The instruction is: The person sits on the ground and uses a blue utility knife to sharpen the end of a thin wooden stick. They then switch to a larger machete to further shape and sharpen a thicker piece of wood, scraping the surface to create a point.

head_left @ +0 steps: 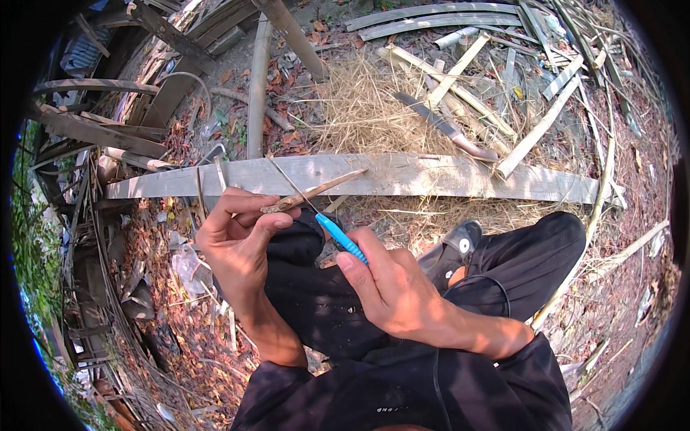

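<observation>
Down in the head view, we see our left hand pinching a thin brown stick of split bamboo by its near end, fingers curled tight round it, so the free length juts up and to the right, out over the long grey weathered plank that lies across the ground ahead of us. Our right hand is closed round a small knife with a bright blue plastic handle, thumb along the handle; its narrow blade reaches up toward the stick just past the left fingers, seemingly meeting it there, which suits paring along the grain away from the body. Both hands hover above our black-trousered knees, which likely steady the forearms. Beyond the plank, on a heap of dry straw, a large dark machete with a brown handle lies well apart from both hands, among pale split bamboo slats scattered toward the far right edge.
</observation>
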`<state>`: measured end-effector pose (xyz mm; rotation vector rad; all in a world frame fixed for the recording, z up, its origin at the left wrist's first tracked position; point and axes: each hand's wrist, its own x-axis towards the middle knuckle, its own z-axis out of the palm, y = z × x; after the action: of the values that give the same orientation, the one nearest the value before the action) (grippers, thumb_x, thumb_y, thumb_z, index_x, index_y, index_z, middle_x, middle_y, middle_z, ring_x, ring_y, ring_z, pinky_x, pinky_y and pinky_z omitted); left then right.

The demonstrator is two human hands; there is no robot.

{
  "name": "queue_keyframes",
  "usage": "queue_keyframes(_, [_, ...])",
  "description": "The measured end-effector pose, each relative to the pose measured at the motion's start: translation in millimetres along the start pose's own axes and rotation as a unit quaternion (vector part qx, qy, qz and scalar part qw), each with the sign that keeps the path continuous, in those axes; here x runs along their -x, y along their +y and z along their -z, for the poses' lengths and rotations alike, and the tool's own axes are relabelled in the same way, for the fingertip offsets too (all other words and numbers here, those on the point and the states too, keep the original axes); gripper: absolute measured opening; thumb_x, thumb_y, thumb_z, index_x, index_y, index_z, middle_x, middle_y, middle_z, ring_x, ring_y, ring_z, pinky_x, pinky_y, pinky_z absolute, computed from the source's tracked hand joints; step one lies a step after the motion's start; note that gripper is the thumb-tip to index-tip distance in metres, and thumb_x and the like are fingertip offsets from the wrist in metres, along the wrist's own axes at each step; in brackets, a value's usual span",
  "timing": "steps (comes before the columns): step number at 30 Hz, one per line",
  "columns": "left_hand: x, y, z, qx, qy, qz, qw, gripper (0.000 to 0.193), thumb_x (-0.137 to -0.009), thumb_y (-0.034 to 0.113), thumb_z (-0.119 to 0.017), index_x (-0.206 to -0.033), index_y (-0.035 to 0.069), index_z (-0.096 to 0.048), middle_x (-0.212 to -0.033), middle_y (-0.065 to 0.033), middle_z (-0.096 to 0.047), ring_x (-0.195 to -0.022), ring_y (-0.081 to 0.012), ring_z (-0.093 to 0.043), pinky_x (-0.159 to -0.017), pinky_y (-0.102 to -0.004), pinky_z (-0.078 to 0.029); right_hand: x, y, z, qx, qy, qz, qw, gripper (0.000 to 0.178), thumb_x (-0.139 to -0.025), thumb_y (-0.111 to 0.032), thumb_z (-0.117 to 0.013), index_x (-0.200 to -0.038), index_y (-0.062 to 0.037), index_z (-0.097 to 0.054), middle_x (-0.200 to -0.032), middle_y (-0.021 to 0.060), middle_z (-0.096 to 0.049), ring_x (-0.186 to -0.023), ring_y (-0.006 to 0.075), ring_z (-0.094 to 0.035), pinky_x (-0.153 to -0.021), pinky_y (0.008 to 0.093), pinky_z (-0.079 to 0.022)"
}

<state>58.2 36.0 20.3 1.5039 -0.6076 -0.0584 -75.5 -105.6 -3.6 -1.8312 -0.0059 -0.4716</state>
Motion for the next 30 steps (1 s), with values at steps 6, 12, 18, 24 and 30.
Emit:
queue_keyframes(6, [-3, 0, -8, -0.007, -0.002, -0.032, 0.999, 0.015, -0.079, -0.017, -0.063, -0.093, -0.011, -0.061, -0.097, -0.0165, -0.06, -0.083, -0.0238, -0.068, -0.076, -0.0338, -0.061, -4, -3, 14, 0.02, -0.031, 0.0, 0.999, 0.019, -0.096, -0.013, -0.054, -0.097, 0.0031, -0.043, -0.05, 0.0187, -0.046, -0.045, 0.0397, -0.052, -0.039, 0.0466, -0.035])
queue_keyframes(12, [-4, -1, -12, -0.026, -0.006, -0.041, 0.999, 0.016, -0.081, -0.015, -0.063, -0.097, -0.012, -0.062, -0.099, -0.0162, -0.06, -0.083, -0.0241, -0.069, -0.075, -0.0307, -0.059, -8, -2, 22, 0.083, -0.047, 0.024, 0.995, 0.02, -0.097, -0.015, -0.054, -0.093, 0.0017, -0.042, -0.048, 0.0178, -0.047, -0.044, 0.0389, -0.053, -0.039, 0.0464, -0.037])
queue_keyframes(18, [-3, -1, -15, 0.0, 0.023, -0.013, 1.0, 0.015, -0.084, -0.01, -0.065, -0.098, -0.011, -0.062, -0.099, -0.0135, -0.06, -0.084, -0.0225, -0.069, -0.075, -0.029, -0.058, -8, 1, 18, 0.07, -0.031, -0.018, 0.997, 0.022, -0.098, -0.018, -0.052, -0.096, 0.0023, -0.043, -0.049, 0.0191, -0.049, -0.046, 0.0404, -0.054, -0.041, 0.0475, -0.038])
queue_keyframes(24, [-3, -3, -14, -0.024, 0.014, -0.026, 0.999, 0.015, -0.086, -0.006, -0.065, -0.1, -0.009, -0.062, -0.098, -0.013, -0.062, -0.085, -0.0219, -0.069, -0.075, -0.0277, -0.056, -8, 4, 16, 0.059, -0.02, -0.025, 0.998, 0.023, -0.098, -0.02, -0.052, -0.097, 0.0018, -0.045, -0.052, 0.0204, -0.051, -0.049, 0.0418, -0.055, -0.043, 0.0483, -0.039])
queue_keyframes(30, [-5, -3, -11, -0.084, 0.08, -0.015, 0.993, 0.018, -0.092, 0.007, -0.062, -0.105, -0.006, -0.062, -0.093, -0.014, -0.066, -0.081, -0.0204, -0.07, -0.071, -0.0247, -0.054, -14, 0, 26, 0.028, 0.001, -0.124, 0.992, 0.025, -0.099, -0.025, -0.049, -0.098, 0.0002, -0.047, -0.055, 0.0214, -0.054, -0.054, 0.0438, -0.057, -0.047, 0.0499, -0.04])
